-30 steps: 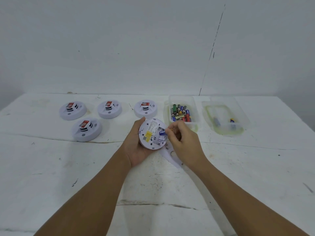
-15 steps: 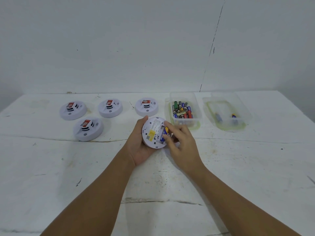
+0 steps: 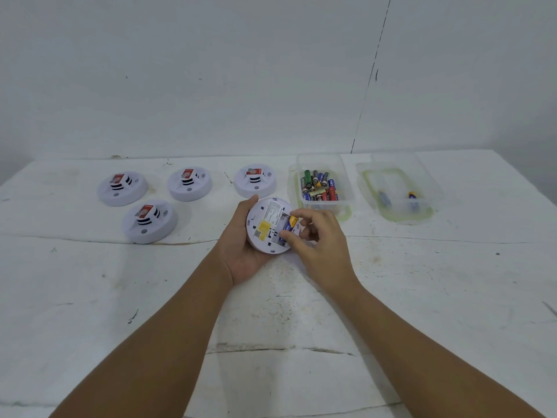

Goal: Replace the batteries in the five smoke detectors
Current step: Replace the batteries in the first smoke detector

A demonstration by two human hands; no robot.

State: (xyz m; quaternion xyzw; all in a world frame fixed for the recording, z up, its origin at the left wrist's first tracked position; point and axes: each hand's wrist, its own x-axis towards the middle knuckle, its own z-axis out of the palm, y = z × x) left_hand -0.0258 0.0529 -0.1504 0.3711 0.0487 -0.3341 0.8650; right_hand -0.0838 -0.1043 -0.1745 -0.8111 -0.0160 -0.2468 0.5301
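Above the desk [image 3: 422, 297], just in front of the battery box [image 3: 324, 188], the left hand [image 3: 241, 251] is cradling the upturned smoke detector [image 3: 269, 226], fingers curled round its rim. The right hand [image 3: 319, 236], the nearer one, is pinching the blue-and-yellow battery [image 3: 288, 227] end to end; its long axis is running away from the person, along the compartment. Compared with a second ago, the battery is sitting higher, more exposed.

White table [image 3: 90, 297], cracked and scuffed, is carrying four smoke detectors [image 3: 149, 221] at far left, a battery tub [image 3: 324, 185] and a second clear tub [image 3: 398, 188] at far right.
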